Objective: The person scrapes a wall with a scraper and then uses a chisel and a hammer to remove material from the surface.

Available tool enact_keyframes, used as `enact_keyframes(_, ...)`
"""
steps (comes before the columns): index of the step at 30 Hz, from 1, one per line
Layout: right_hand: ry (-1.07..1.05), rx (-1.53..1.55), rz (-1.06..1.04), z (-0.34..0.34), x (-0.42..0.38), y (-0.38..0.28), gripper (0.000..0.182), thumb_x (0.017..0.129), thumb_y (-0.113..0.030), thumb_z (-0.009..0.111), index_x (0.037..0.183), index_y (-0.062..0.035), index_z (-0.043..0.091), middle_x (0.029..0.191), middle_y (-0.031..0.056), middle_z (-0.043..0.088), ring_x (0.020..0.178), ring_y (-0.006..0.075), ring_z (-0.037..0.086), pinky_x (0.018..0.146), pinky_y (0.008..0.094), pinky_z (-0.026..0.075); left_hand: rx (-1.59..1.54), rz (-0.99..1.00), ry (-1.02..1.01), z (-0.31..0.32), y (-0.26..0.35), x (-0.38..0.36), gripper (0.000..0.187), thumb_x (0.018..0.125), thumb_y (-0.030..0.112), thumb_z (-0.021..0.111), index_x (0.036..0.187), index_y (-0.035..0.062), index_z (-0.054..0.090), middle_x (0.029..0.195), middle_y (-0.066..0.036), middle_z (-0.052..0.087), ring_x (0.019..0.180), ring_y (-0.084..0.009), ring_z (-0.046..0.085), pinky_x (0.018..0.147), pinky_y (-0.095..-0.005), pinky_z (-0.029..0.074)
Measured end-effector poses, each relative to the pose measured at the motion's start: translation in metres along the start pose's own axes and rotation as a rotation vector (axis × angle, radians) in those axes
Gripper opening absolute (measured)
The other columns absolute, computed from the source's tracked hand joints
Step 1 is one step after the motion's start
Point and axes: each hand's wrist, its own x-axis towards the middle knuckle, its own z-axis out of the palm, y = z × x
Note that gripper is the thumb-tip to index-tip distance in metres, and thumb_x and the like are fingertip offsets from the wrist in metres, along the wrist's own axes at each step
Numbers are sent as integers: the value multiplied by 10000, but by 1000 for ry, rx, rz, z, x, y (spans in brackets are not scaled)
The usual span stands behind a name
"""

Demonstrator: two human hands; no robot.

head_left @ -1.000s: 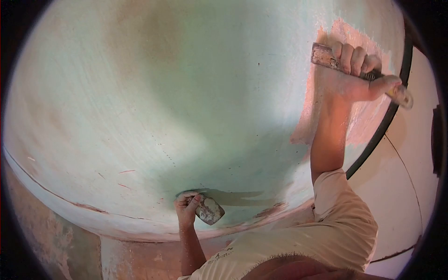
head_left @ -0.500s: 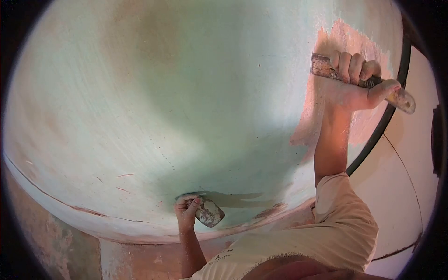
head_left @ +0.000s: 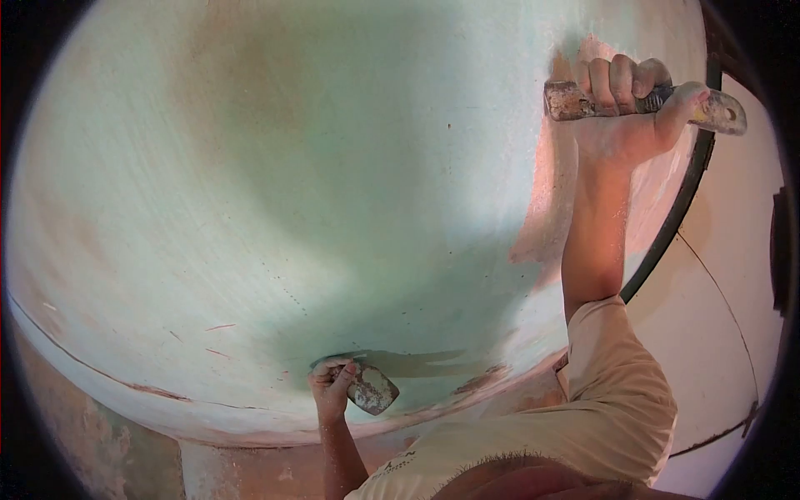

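I look up at a pale green painted surface (head_left: 292, 167). My right hand (head_left: 621, 117) is raised to its upper right and shut on a dusty scraper (head_left: 565, 100), whose blade lies against the surface at the top of a bare pinkish patch (head_left: 540, 217). The scraper's pale handle end (head_left: 723, 111) sticks out to the right of my thumb. My left hand (head_left: 331, 385) is low in the middle, shut on a small putty-caked scraper (head_left: 372, 388) held against the green surface beside a darker grey smear (head_left: 417, 361).
A black band (head_left: 667, 242) runs along the right border of the green surface, with a white surface (head_left: 717, 325) beyond it. A worn reddish-brown wall (head_left: 83, 433) shows at the lower left. My beige sleeve (head_left: 617, 392) fills the lower right.
My right hand has moved up with the scraper, which now lies nearly level instead of slanting down to the right. My left hand has barely moved.
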Motion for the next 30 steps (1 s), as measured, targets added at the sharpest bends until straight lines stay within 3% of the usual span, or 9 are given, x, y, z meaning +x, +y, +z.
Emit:
enact_keyframes(6,-69,134,-12,-26,-8,3,618,857,-660,499,616,-129,295,519,-27,155,510,121,125,519,302,183,-26,-3,-2,5,4,-2,93,804,-33,690,888,3,669,770,-40,667,695,-80,597,663,-208,463)
enact_keyframes(9,46,-83,-39,-1,6,1,626,859,-665,488,596,-138,276,515,-27,155,502,121,121,521,303,188,-18,9,-3,3,3,-1,86,803,-31,693,878,6,672,762,-35,664,686,-75,590,656,-203,457)
enact_keyframes(13,25,-5,-96,-10,-1,5,628,867,-666,470,601,-129,281,510,-25,160,495,118,117,513,297,175,-22,-3,22,5,3,-2,86,800,-30,698,875,6,675,750,-33,663,674,-74,589,650,-205,459)
enact_keyframes(16,-18,86,-1,-25,-12,2,630,869,-671,459,599,-129,284,507,-23,162,496,121,120,510,303,176,-13,-7,16,4,2,-2,89,798,-30,699,877,5,675,750,-39,668,670,-77,594,651,-211,467)
enact_keyframes(22,55,-78,-138,0,6,7,629,866,-681,453,584,-141,299,499,-25,171,485,116,134,504,300,191,37,-9,11,1,1,-2,106,803,-10,676,897,25,644,818,-68,671,709,-129,625,659,-268,502)
enact_keyframes(26,-66,224,-114,-34,1,13,656,840,-725,443,577,-142,300,488,-24,179,473,124,148,487,297,196,-6,-10,37,-2,-5,-1,87,805,-38,685,877,6,666,772,-43,672,678,-82,604,654,-224,482)
enact_keyframes(30,61,235,-175,-42,-20,15,675,829,-744,432,555,-147,280,472,-20,177,444,130,148,468,289,203,-6,22,39,5,1,-1,76,808,-27,688,871,10,668,775,-43,673,689,-84,608,655,-222,483)
